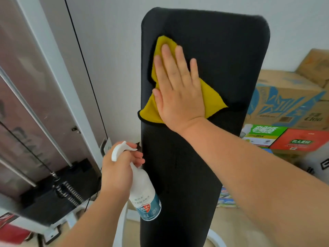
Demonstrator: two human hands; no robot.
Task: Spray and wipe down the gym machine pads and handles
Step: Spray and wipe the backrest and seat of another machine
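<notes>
While the fingers (168,57) of the right hand (178,90) lie straight and slightly spread, pointing toward twelve o'clock, the palm presses flat on a yellow cloth (212,99) against the black pad (227,50). The right forearm comes in from five o'clock. The cloth looks like soft microfibre with a dark stitched hem. It is crumpled into a rough triangle, with corners poking out at twelve, four and eight o'clock of the hand and its middle hidden under the palm. It lies at about ten o'clock on the pad's face.

The pad is a long, upright cushion with rounded corners and a matt, finely grained cover; its lower end is cut off by the frame. At seven o'clock the left hand (117,172) grips the neck of a white plastic spray bottle (145,195), fingers curled just below the spray head. Which way the nozzle points is hard to make out. The blue label is blurred beyond "99.9".

Printed cardboard boxes (288,97) are stacked at three o'clock. A weight stack (71,191) with steel rods stands at nine o'clock, blurred.
</notes>
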